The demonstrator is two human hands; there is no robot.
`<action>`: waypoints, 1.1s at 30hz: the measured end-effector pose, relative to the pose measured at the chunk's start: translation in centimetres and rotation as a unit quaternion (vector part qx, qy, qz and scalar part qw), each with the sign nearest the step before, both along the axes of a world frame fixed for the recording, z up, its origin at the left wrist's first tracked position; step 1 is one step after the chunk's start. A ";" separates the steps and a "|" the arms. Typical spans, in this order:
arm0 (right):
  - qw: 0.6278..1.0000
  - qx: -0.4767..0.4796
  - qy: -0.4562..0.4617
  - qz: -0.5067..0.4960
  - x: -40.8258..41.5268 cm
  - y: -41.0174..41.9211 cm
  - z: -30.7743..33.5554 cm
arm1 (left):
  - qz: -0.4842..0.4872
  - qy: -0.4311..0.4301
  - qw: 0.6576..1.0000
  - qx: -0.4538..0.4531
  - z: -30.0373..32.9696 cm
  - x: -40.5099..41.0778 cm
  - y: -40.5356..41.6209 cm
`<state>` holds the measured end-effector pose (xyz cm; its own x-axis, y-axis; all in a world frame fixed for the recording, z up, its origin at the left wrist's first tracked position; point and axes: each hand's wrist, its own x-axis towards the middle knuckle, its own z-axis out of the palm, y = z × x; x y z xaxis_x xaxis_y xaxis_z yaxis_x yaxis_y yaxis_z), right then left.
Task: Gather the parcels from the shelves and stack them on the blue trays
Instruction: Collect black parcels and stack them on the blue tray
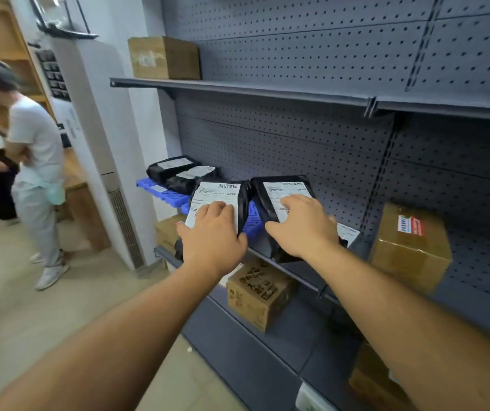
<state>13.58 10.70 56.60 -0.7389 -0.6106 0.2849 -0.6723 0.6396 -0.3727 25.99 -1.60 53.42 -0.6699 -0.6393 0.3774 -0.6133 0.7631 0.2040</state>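
Centre frame: left hand (212,232) gripping one black labelled parcel (217,200), right hand (303,225) gripping a second parcel (279,191), thumbs underneath, labels up. Both carried flat, probably for stacking on the blue tray (163,192), mid-left, already bearing two parcels.

Glossy black plastic parcels (270,203), paper labels (214,200)

Both bare forearms reach forward and up, roughly parallel. The left hand (212,232) is palm down, knuckles toward the camera, fingers curled over the near edge of a black parcel (218,203) with the thumb out to its left. The right hand (304,225), just beside it, grips a second black parcel (279,209) likewise, fingers spread on its label.
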 end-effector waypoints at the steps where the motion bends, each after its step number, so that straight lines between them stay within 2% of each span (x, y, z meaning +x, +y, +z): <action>1: 1.000 0.002 -0.001 0.010 0.3 -1.1 -0.2 | 0.010 -0.001 1.000 0.002 -0.3 0.6 -0.9; 19: 0.976 0.037 -0.047 0.211 1.1 -19.3 -3.6 | 0.225 -0.029 0.973 0.038 -4.1 5.8 -12.0; 27: 0.956 0.060 -0.060 0.281 5.4 -26.8 -5.2 | 0.306 -0.034 0.949 0.066 -5.1 10.8 -16.6; 33: 0.950 0.058 -0.054 0.302 9.6 -33.2 -5.6 | 0.330 -0.030 0.941 0.064 -5.4 15.0 -22.4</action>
